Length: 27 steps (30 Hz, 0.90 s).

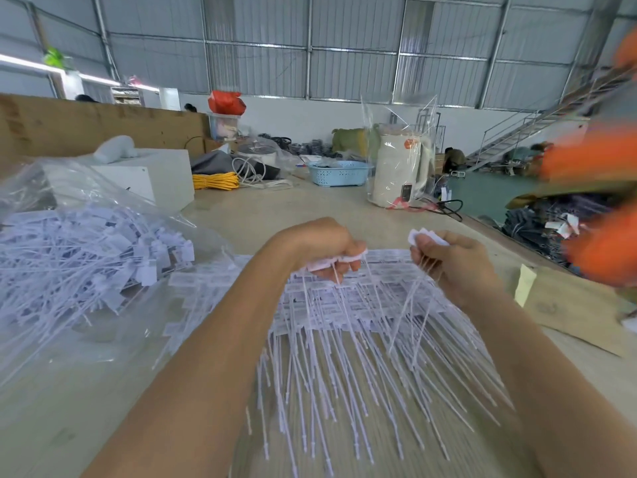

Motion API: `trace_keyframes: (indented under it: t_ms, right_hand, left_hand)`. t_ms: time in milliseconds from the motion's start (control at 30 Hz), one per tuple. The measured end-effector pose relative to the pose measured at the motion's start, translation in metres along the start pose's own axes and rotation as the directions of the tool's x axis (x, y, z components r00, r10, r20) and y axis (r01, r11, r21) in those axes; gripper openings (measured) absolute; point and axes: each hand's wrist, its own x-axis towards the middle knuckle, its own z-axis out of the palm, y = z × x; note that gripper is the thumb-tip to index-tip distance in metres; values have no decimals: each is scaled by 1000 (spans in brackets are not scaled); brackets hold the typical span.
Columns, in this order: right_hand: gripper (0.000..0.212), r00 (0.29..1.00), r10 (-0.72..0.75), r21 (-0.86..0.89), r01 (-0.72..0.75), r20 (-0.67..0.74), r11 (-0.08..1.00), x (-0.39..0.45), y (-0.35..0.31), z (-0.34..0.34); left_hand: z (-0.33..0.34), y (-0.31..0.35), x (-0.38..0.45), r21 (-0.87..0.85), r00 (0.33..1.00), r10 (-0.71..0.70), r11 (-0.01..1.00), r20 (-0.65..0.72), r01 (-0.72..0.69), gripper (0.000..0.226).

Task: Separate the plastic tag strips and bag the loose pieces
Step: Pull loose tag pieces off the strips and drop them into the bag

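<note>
Plastic tag strips lie fanned across the worktable, their printed heads toward 12 o'clock and their thin tails running to 6 o'clock, as a worker pulls a strip apart above them. The left hand is curled around a cluster of tag heads, knuckles up, with tails hanging down between its fingers. The right hand, at 3 o'clock from the left, pinches a smaller bunch of heads between thumb and fingers, a few tails trailing below it. The two hands stand a little apart, level with each other, just above the stack.

Doing this step well probably means gripping close to the joint between heads, so the pull snaps the link rather than bends the tails, and keeping the pull sideways and short so loose pieces do not scatter into the unsorted stack. Freed tags likely belong in the clear plastic bag at 9 o'clock, already heaped with loose tags; its mouth seems to face the worker, though this is hard to confirm.

Farther off, toward 1 o'clock, stands a wrapped white kettle, with a blue basket at 12 o'clock. A blurred orange figure crosses at 3 o'clock.
</note>
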Motion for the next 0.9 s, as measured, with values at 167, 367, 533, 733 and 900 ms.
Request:
trace_keyframes:
  t_ms: [167,367,533,733,900]
  right_hand:
    - [10,987,81,-54,-75,136,996,-1,2,5]
    - [4,942,96,-190,-35,322,981,-15,7,22]
    - [19,950,-50,-492,203,307,846,-25,23,42]
    - [3,963,64,-348,31,260,937,-21,25,39]
    - [7,978,18,-309,47,206,950,-19,21,36]
  left_hand:
    - [4,-2,0,348,997,-59,937,51,38,23]
    - [9,1,-1,480,989,-37,876,146,-38,21]
    - [7,-2,3,513,998,23,857,58,-49,16]
    - [4,-4,4,470,996,60,879,65,-83,21]
    - [3,-5,4,353,997,68,932,43,-79,16]
